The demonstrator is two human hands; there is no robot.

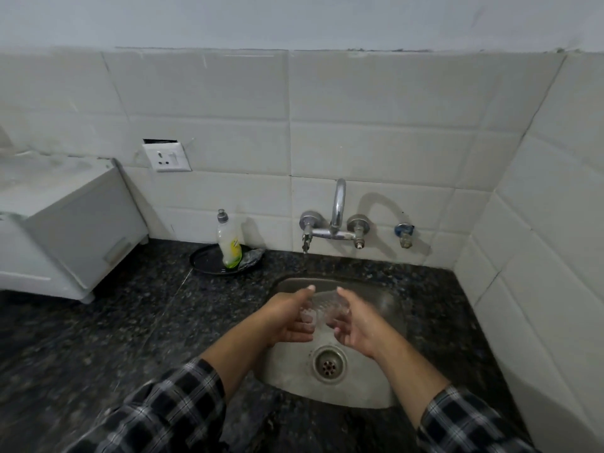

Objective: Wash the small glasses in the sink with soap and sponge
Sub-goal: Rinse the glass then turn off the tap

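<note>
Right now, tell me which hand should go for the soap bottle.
Left. The soap bottle stands on the black plate behind and left of the sink, on the side of the left hand. The right hand would probably have to cross over the glass that both hands hold.

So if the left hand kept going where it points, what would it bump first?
The glass it grips sits right ahead. Past that, it would probably bump the sink's back wall, though depth is unclear.
</note>
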